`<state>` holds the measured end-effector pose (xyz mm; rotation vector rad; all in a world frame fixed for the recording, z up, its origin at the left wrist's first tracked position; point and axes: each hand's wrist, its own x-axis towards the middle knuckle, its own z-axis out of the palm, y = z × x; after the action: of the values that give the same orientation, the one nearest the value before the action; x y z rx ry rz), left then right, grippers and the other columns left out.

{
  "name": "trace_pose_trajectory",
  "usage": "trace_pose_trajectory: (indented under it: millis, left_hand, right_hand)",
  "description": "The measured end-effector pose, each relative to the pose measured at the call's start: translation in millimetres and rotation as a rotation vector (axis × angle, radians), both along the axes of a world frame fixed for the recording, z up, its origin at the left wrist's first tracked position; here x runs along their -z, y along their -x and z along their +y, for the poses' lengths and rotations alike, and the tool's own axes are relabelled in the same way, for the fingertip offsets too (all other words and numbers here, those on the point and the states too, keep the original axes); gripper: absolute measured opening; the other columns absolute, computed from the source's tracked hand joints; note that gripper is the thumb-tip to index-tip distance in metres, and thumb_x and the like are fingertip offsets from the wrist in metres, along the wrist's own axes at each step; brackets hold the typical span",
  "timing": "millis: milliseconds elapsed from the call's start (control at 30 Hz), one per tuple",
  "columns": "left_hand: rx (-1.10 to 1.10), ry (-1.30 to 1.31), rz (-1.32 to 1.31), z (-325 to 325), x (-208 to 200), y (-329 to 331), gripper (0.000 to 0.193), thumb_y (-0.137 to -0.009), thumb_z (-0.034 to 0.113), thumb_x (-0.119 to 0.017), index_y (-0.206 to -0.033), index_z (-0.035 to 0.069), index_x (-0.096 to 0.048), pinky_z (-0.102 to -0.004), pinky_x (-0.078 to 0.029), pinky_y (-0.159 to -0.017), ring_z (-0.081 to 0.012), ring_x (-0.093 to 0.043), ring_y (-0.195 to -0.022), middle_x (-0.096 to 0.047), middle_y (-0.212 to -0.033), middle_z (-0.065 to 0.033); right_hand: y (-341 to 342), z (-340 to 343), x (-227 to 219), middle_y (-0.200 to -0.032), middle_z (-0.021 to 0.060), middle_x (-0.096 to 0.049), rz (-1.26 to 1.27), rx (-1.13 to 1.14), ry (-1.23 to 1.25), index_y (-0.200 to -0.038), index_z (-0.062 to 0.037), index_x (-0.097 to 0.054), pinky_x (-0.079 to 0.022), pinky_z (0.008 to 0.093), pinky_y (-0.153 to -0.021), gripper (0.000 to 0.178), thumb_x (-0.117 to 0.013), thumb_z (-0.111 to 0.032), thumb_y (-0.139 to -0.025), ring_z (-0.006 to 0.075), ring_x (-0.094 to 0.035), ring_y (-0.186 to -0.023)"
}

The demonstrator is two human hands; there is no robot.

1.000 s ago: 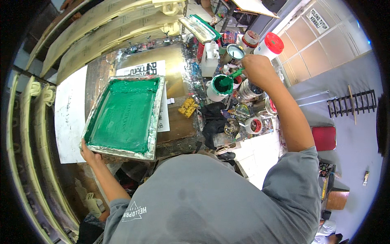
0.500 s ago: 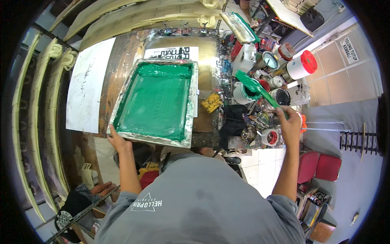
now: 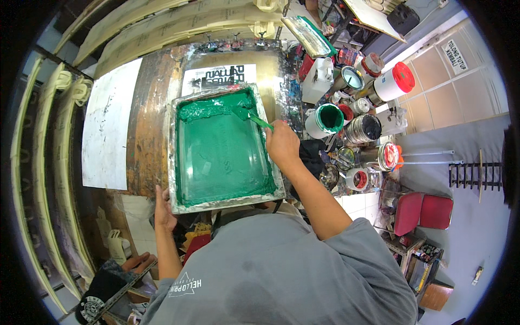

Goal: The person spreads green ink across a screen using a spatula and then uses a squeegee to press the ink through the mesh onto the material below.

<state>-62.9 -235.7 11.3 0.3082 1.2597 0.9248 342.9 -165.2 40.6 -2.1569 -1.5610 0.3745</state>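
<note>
A screen-printing frame (image 3: 227,203) with pale, ink-stained edges lies over the table's near edge, its mesh coated in green ink (image 3: 227,149). The thickest ink forms a band along the far side. My right hand (image 3: 283,143) is closed around the handle of a green-smeared spatula (image 3: 262,122), whose blade rests in the ink near the far right corner. At the frame's near left corner, my left hand (image 3: 165,210) supports the frame, thumb raised beside it and the other fingers partly hidden under it. Beyond the frame lies a white sheet with black lettering (image 3: 216,76).
An uncapped tub of green ink (image 3: 325,120) stands right of the frame, among several jars and cans. A white jar with a red lid (image 3: 394,81) is farther back. A large white sheet (image 3: 111,124) lies at the table's left. Yellowish racks line the left side.
My right hand has brought the spatula leftward from above the green tub down into the ink on the mesh. The frame has turned slightly, and my left hand's grip on its corner has shifted.
</note>
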Motion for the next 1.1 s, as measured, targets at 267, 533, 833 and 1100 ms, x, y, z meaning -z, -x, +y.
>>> trace_pose_trajectory:
  millis: [267,533,833,1100]
  left_hand:
    - [0.379,-0.085,0.768,31.6,6.4,-27.4,0.075,-0.100,0.062,-0.045,-0.126,-0.007,-0.060,-0.0327,-0.046,-0.090,-0.0185,-0.058,-0.100,-0.065,-0.113,-0.0148]
    - [0.369,-0.139,0.685,9.4,14.0,-54.8,0.068,-0.102,0.058,-0.046,-0.112,-0.007,-0.062,-0.0322,-0.045,-0.079,-0.0167,-0.053,-0.088,-0.063,-0.097,-0.0095]
    - [0.444,-0.126,0.775,3.9,-2.6,-118.5,0.064,-0.102,0.056,-0.047,-0.113,-0.005,-0.060,-0.0313,-0.044,-0.075,-0.0157,-0.052,-0.085,-0.060,-0.093,-0.0082]
    - [0.450,-0.044,0.706,-8.0,-6.8,-129.9,0.060,-0.103,0.053,-0.046,-0.113,-0.005,-0.058,-0.0319,-0.045,-0.078,-0.0162,-0.054,-0.086,-0.061,-0.097,-0.0091]
  right_hand:
    - [-3.1,-15.7,-6.2,-0.095,0.0187,-0.066,0.058,0.023,-0.014,-0.100,-0.0033,-0.063,-0.051,0.0497,-0.076,0.021,-0.063,-0.023,-0.092,0.0398,-0.065,-0.088]
    - [-22.3,-53.9,-19.8,-0.099,0.0220,-0.063,0.064,0.118,-0.037,-0.103,-0.0014,-0.055,-0.052,0.0519,-0.074,0.022,-0.058,-0.021,-0.095,0.0421,-0.066,-0.086]
    - [-44.8,-54.9,18.0,-0.098,0.0231,-0.064,-0.002,0.262,0.045,-0.110,-0.0026,-0.047,-0.051,0.0546,-0.073,0.017,-0.051,-0.012,-0.096,0.0449,-0.066,-0.084]
    - [-36.4,-23.9,38.5,-0.101,0.0193,-0.064,-0.204,0.161,0.103,-0.112,-0.0035,-0.043,-0.056,0.0485,-0.066,0.022,-0.050,-0.004,-0.091,0.0396,-0.069,-0.078]
